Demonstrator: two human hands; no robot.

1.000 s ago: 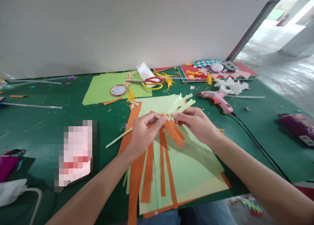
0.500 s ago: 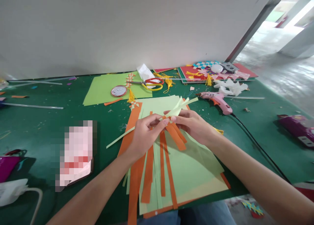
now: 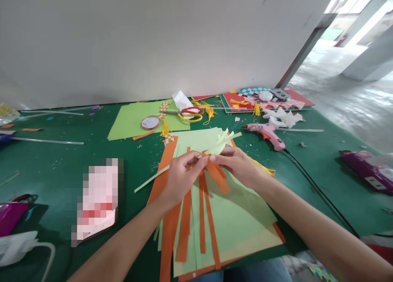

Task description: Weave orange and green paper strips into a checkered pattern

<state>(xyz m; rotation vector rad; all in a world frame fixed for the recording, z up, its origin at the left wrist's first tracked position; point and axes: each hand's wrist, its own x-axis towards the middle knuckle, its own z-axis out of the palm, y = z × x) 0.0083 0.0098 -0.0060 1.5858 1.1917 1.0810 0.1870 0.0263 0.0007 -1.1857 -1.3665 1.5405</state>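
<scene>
Between my two hands is a small weave of orange and pale green paper strips (image 3: 218,176), held just above the stacked paper. My left hand (image 3: 186,170) pinches its left side between thumb and fingers. On the other side my right hand (image 3: 238,161) grips it, with the thumb close to the left thumb. Orange tails hang down toward me, while pale green ends fan out away from me. Fingertips hide part of the woven middle. Beneath lie pale green sheets (image 3: 242,228) with loose orange strips (image 3: 183,237) on top.
A pink glue gun (image 3: 268,135) with a black cord lies at right. Behind are scissors (image 3: 190,114), a round tin (image 3: 150,122), green sheets (image 3: 125,120) and a yellow tassel (image 3: 165,128). A blurred-out phone (image 3: 98,202) rests at left, and a purple device (image 3: 365,167) at far right.
The view has shifted slightly, so the table sits a little lower in the picture. Both hands keep hold of the woven strips, whose orange tails have turned slightly.
</scene>
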